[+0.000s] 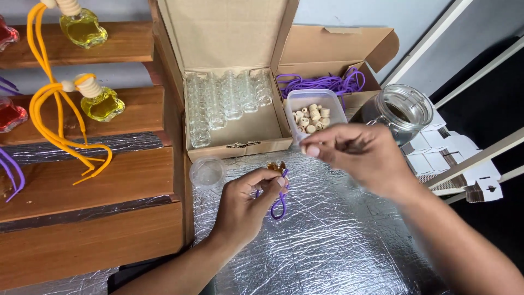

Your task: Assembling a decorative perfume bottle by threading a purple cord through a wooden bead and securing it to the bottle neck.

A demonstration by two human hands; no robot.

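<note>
My left hand rests on the silver foil mat and pinches a small amber bottle with a purple cord looped below it. My right hand hovers just above and to the right, its fingertips pinched together near the plastic tub; whether something tiny sits between them I cannot tell. The clear plastic tub holds several pale wooden caps. Behind it, a cardboard box holds a bundle of purple cords.
An open cardboard box holds several empty glass bottles. A small clear lid lies on the foil. A glass jar stands right. Wooden shelves on the left carry yellow-corded bottles. White folded cartons lie far right.
</note>
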